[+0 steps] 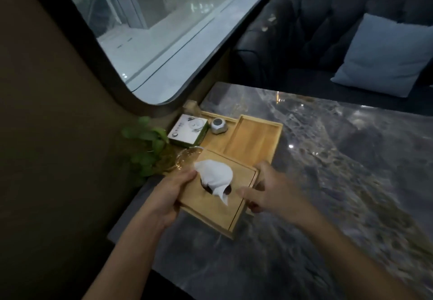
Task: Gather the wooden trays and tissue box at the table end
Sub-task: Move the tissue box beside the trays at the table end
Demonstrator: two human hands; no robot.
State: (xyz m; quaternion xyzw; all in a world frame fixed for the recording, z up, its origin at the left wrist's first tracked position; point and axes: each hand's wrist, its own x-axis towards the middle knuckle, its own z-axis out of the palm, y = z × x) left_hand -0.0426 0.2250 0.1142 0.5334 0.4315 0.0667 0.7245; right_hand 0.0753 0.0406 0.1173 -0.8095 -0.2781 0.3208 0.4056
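A square wooden tissue box (pixel 212 208) with a white tissue (pixel 216 177) sticking out of its top sits at the left end of the grey marble table (pixel 328 170). My left hand (pixel 172 192) grips its left side and my right hand (pixel 269 187) grips its right side. Just behind the box lie the wooden trays: a narrow one (pixel 254 139) resting on a wider flat one (pixel 216 139) that reaches toward the wall.
On the wider tray stand a green-and-white small box (pixel 188 131) and a small silver object (pixel 219 125). A potted green plant (pixel 147 145) in a glass vessel is at the table's left edge. A dark sofa with a light blue cushion (pixel 384 56) lies beyond.
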